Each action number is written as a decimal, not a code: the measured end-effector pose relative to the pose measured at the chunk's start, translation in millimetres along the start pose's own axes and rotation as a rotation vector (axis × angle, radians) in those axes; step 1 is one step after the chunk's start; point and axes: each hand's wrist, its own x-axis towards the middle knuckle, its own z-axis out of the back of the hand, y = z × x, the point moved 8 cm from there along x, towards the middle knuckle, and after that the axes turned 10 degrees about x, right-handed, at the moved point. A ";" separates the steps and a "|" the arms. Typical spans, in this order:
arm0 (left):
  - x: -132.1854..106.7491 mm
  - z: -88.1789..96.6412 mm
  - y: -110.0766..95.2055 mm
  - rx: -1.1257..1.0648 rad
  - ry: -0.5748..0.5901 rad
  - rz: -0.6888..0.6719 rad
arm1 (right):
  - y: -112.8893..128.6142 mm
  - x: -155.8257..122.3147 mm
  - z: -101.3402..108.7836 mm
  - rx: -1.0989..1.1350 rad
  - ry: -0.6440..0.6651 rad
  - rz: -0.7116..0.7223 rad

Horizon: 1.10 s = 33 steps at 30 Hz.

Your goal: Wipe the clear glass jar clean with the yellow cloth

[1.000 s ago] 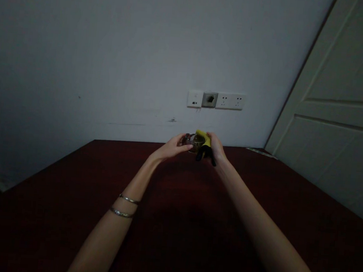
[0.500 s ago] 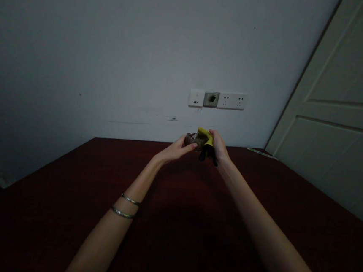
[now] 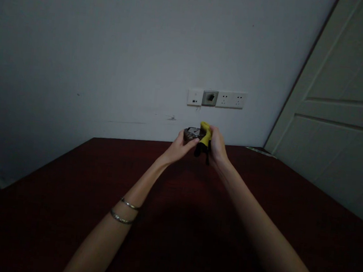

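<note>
Both arms reach forward over a dark red table [image 3: 68,194]. My left hand [image 3: 177,148] grips a small dark, glassy object [image 3: 192,133] between thumb and fingers; the dim light hides what it is. My right hand [image 3: 217,149] is closed on a yellow and black cloth [image 3: 204,137] and presses it against that object. The two hands meet above the table's far edge. Two thin bracelets [image 3: 124,210] circle my left forearm.
A white wall stands behind the table, with a row of sockets and a switch plate [image 3: 215,99] just above the hands. A pale panelled door [image 3: 339,111] is on the right. A thin flat strip [image 3: 259,151] lies at the table's far right corner.
Both hands rose slightly with the object and the cloth. The yellow cloth turned more upright against the object, and the object's top now faces me.
</note>
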 end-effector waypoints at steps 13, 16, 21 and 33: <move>-2.2 0.6 -5.7 -0.102 -0.076 0.055 | 5.2 3.9 4.1 0.045 -0.060 -0.113; -0.8 -1.5 -10.9 -0.085 -0.036 0.031 | 6.4 2.4 2.5 0.043 -0.049 -0.112; 0.9 1.0 -15.0 -0.025 0.084 -0.010 | 14.0 -9.5 -0.7 0.037 -0.063 -0.060; -3.2 5.5 -28.3 0.034 -0.106 -0.021 | 24.5 -20.5 -14.6 0.075 0.031 0.120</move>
